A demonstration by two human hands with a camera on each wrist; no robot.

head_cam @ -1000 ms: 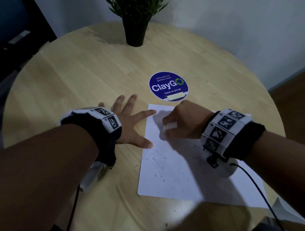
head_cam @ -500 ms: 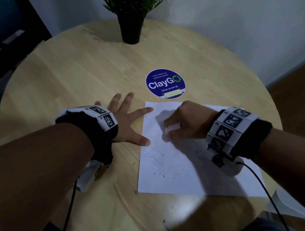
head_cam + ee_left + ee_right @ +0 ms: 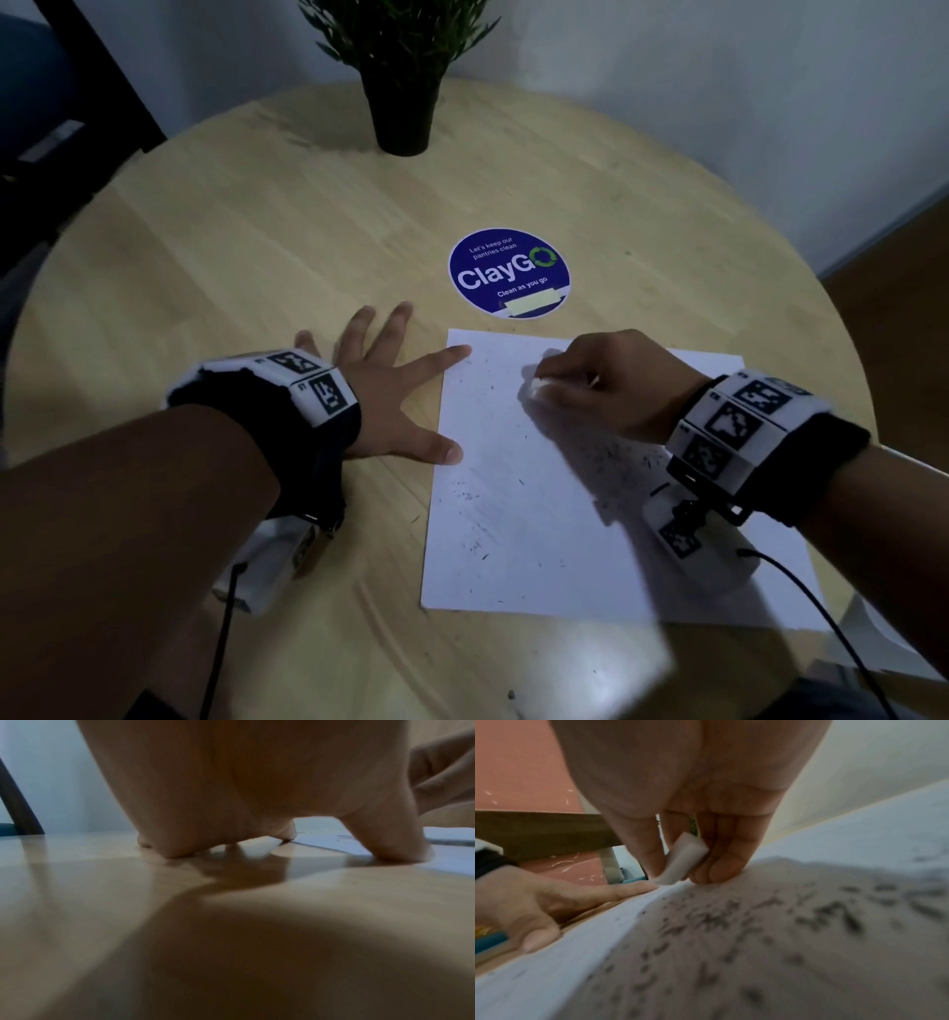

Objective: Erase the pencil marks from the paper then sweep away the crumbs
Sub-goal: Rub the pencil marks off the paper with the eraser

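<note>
A white sheet of paper (image 3: 518, 514) lies on the round wooden table (image 3: 257, 231), with dark eraser crumbs (image 3: 616, 457) scattered over it. My right hand (image 3: 606, 385) pinches a small white eraser (image 3: 682, 860) between thumb and fingers and presses its end on the paper's upper part. In the head view only the eraser's (image 3: 539, 388) tip shows under the fingers. My left hand (image 3: 395, 395) lies flat and spread beside the paper, its index fingertip and thumb tip touching the sheet's left edge. The crumbs (image 3: 757, 923) look blurred in the right wrist view.
A blue round ClayGo sticker (image 3: 509, 273) sits on the table just beyond the paper. A potted plant (image 3: 403, 82) stands at the far edge. A few crumbs (image 3: 511, 695) lie on the wood near the front edge. A white wall rises behind the table.
My right hand with the eraser has shifted slightly up and right on the paper. The left hand stays flat at the sheet's edge. The head view has tilted a little.
</note>
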